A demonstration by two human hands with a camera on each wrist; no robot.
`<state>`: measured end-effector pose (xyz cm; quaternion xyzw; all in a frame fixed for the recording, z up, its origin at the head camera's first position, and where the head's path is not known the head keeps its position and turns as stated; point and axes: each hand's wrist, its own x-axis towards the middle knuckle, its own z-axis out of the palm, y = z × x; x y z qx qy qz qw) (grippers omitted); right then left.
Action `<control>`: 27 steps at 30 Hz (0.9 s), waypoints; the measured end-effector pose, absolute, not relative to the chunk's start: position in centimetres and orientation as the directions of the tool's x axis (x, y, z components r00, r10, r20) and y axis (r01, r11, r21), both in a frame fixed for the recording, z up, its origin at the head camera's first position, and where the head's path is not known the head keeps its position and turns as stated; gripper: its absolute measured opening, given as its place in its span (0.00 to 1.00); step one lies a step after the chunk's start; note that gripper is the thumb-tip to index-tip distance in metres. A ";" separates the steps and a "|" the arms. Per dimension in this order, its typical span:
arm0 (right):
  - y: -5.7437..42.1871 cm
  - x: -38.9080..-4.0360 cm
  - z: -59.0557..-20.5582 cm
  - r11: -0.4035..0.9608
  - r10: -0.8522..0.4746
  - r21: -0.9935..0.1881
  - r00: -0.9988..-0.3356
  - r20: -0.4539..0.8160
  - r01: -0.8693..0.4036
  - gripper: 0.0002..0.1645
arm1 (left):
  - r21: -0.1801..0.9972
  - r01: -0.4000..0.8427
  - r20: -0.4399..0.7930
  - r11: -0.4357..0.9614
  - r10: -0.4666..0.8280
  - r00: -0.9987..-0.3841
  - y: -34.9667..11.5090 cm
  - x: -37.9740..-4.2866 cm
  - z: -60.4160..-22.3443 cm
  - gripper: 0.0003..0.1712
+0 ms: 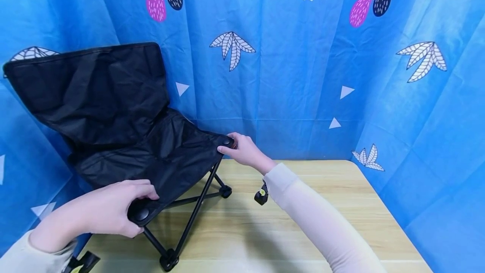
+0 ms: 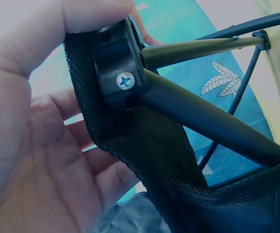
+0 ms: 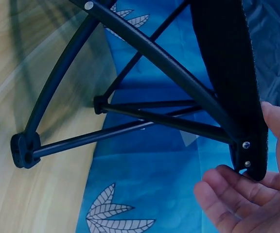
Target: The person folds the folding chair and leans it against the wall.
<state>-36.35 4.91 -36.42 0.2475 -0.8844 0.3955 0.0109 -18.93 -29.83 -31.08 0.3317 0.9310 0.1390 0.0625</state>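
Note:
A black folding chair (image 1: pixel 125 96) with a fabric seat and back stands unfolded at the left in the head view. My left hand (image 1: pixel 111 207) grips the seat's near front corner, beside a round snap. In the left wrist view the thumb lies over a plastic corner joint (image 2: pixel 118 63) with a screw in it, and the fingers pass behind the fabric. My right hand (image 1: pixel 245 151) holds the other front corner, thumb above. Its fingers (image 3: pixel 232 189) curl under that corner's bracket (image 3: pixel 247 153) in the right wrist view. Thin crossed legs (image 1: pixel 197 210) spread beneath the seat.
The chair's plastic feet (image 1: pixel 169 259) rest on a light wood-grain table (image 1: pixel 322 205). Blue patterned curtains (image 1: pixel 288 75) hang behind it and along the right side. A small black device (image 1: pixel 261 196) shows at the right wrist, another (image 1: pixel 85 261) at the left.

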 end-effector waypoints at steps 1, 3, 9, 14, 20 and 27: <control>4.9 -36.3 -36.5 0.561 -0.428 -0.698 -0.878 0.217 -0.446 0.40 | 0.303 0.598 -0.030 0.742 0.634 -0.773 -29.8 -19.0 -31.1 0.31; 4.8 -36.3 -36.6 0.553 -0.427 -0.705 -0.878 0.217 -0.443 0.39 | 0.308 0.594 -0.038 0.743 0.634 -0.773 -29.8 -19.0 -31.1 0.31; 4.6 -36.2 -36.6 0.540 -0.421 -0.725 -0.883 0.207 -0.428 0.36 | 0.323 0.609 -0.025 0.724 0.650 -0.760 -29.7 -19.2 -31.2 0.31; 4.5 -36.1 -36.5 0.534 -0.411 -0.733 -0.887 0.210 -0.421 0.34 | 0.314 0.658 0.033 0.685 0.684 -0.728 -29.5 -19.5 -31.2 0.30; 4.5 -36.0 -36.4 0.531 -0.395 -0.734 -0.890 0.229 -0.425 0.34 | 0.302 0.681 0.071 0.667 0.696 -0.714 -29.2 -19.9 -31.0 0.29; 4.5 -36.3 -36.5 0.526 -0.394 -0.724 -0.883 0.256 -0.445 0.34 | 0.311 0.670 0.085 0.675 0.682 -0.726 -29.2 -20.1 -30.8 0.29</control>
